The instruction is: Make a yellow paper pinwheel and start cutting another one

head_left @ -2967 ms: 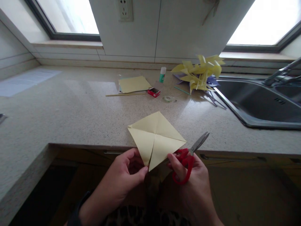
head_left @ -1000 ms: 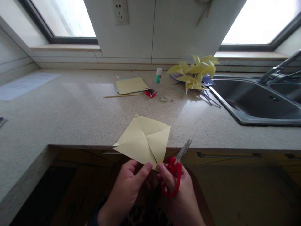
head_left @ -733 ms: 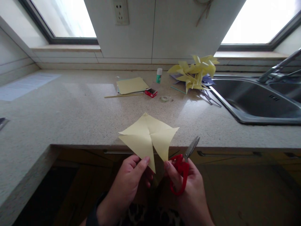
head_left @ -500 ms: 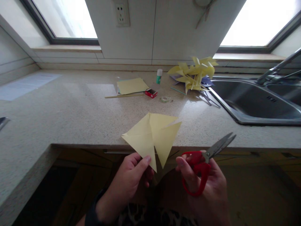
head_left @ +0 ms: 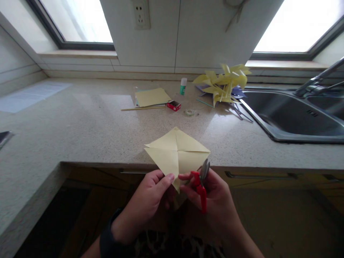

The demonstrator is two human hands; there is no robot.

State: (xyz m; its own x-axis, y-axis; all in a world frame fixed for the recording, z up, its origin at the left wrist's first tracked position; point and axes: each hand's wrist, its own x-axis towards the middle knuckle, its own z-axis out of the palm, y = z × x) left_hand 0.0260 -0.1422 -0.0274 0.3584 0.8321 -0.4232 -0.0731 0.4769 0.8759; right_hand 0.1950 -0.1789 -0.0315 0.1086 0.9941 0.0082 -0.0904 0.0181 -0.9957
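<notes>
A square of pale yellow paper [head_left: 163, 157], turned corner toward me, lies over the counter's front edge. Slits run in from its corners toward the middle. My left hand [head_left: 146, 199] pinches its near corner between thumb and fingers. Red-handled scissors [head_left: 202, 190] hang in my right hand [head_left: 215, 200], blades pointing up and away. The thumb and forefinger of that hand are at the paper's near corner, right of the slit; whether they grip it I cannot tell.
On the counter [head_left: 107, 132] behind are yellow paper sheets [head_left: 153, 97], a wooden stick [head_left: 142, 108], a small red box [head_left: 174, 105], a glue stick [head_left: 183, 86] and a tape roll [head_left: 189, 112]. Yellow paper pinwheels [head_left: 225, 84] lie by the sink [head_left: 290, 114].
My right hand has moved left to the paper's near corner, the scissors turning with it. The paper's right flaps, spread apart before, now lie flatter with their slits nearly closed.
</notes>
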